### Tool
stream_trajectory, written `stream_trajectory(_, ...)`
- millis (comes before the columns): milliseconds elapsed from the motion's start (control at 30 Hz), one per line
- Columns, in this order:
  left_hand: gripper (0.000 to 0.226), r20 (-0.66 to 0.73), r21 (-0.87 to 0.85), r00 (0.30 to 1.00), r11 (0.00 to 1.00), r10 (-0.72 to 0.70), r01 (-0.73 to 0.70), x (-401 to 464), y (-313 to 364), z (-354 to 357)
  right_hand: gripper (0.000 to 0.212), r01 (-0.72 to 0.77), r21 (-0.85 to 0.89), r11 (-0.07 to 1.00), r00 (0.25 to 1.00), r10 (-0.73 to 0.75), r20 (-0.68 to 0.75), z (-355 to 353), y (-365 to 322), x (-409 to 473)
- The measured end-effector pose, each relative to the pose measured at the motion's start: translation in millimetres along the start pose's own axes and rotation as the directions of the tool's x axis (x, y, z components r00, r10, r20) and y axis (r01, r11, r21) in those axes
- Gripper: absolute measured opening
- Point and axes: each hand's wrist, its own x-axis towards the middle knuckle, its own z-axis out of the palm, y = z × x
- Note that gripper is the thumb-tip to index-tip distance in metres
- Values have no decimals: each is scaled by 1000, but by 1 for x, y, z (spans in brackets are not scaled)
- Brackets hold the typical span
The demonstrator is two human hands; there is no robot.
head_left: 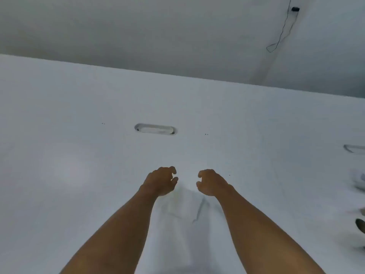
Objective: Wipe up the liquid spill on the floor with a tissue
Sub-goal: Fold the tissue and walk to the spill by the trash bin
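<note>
Both my bare forearms reach out over a white table (pixel 79 135). My left hand (pixel 161 180) and my right hand (pixel 212 181) hover side by side with fingers curled and thumbs a little apart from the fingers. A white tissue (pixel 185 206) with faint creases spreads between my forearms. Its upper edge ends right at the two thumbs. Whether either hand pinches it is unclear, because it blends into the white tabletop. Neither the floor nor any spill is in view.
An oval cable slot (pixel 155 129) is cut into the table ahead of my hands, and a second slot (pixel 354 148) is at the right edge. A crumpled white item (pixel 358 179) and a dark object (pixel 360 224) lie far right. A black cable (pixel 282 30) hangs on the wall behind.
</note>
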Motion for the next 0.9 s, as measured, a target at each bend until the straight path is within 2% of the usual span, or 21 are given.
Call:
stream_trajectory(133,41,114,-109,987,986,-114,126,-7,-12,30,45,-111,27,993,992,109,68,36,8,-9)
stream_trajectory(233,46,168,-323,956,903,-240,283,-8,-13,53,49,-281,279,918,960,266,91,55,10,-11)
stream_trajectory(300,46,145,-384,949,867,-281,316,-8,-10,60,48,-325,443,835,943,320,88,63,8,-9)
stream_trajectory(367,49,140,-417,943,845,-303,333,-9,-7,64,43,-310,508,803,945,318,73,70,5,-6)
stream_trajectory(567,68,206,-550,920,738,-333,390,-11,-12,70,14,-225,509,831,961,275,-23,80,4,-2)
stream_trajectory(700,29,165,-528,943,782,-289,332,-12,-15,73,6,-176,511,841,973,228,-40,79,9,-4)
stream_trajectory(767,14,164,-628,947,711,-275,315,-14,-16,72,5,-172,551,816,971,236,-47,75,9,-6)
stream_trajectory(833,10,173,-745,945,592,-276,309,-17,-16,69,3,-139,594,792,971,226,-74,71,10,-8)
stream_trajectory(900,11,186,-799,944,517,-273,307,-20,-15,63,2,-96,634,767,979,188,-79,64,7,-10)
